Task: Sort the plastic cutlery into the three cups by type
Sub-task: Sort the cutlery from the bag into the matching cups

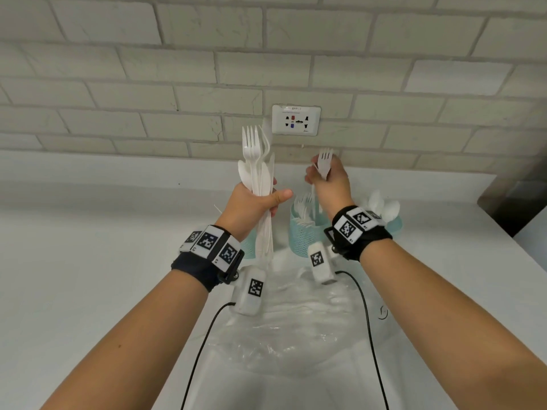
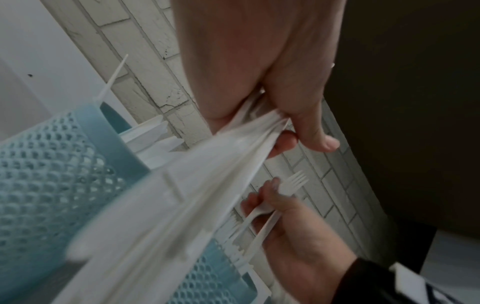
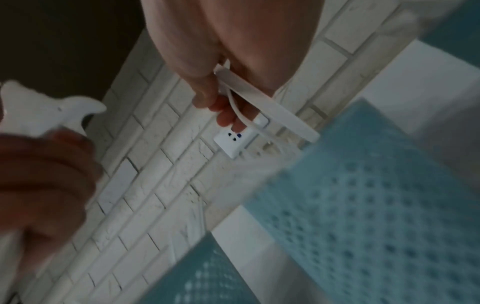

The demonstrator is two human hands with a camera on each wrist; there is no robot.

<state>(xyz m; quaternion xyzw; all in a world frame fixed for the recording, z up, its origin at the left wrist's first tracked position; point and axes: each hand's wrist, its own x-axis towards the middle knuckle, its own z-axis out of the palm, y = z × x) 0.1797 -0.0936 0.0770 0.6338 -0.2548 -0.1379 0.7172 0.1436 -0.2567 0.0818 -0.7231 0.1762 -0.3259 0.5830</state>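
While both forearms reach out over the white counter, the brick wall closes off the far edge, with a wall socket set in it just above the hands. To the right the counter ends at a corner beside a dark brown surface; to the left it runs on as bare white surface. Crumpled clear plastic wrap lies on the counter between the wrists, and two black cables trail back from the wrist cameras.

Three teal mesh cups stand in a row near the wall, under the hands: the left cup is mostly hidden behind the left wrist, the middle cup holds forks, and the right cup holds spoons.

With fingers and thumb wrapped tight, the left hand grips a bundle of mixed cutlery upright, fork tines and a spoon bowl fanning out above the fist and the handles hanging below, in front of the left cup. Curled closed, the right hand holds a fork, tines up, above the middle cup; the left wrist view shows a second handle in that grip
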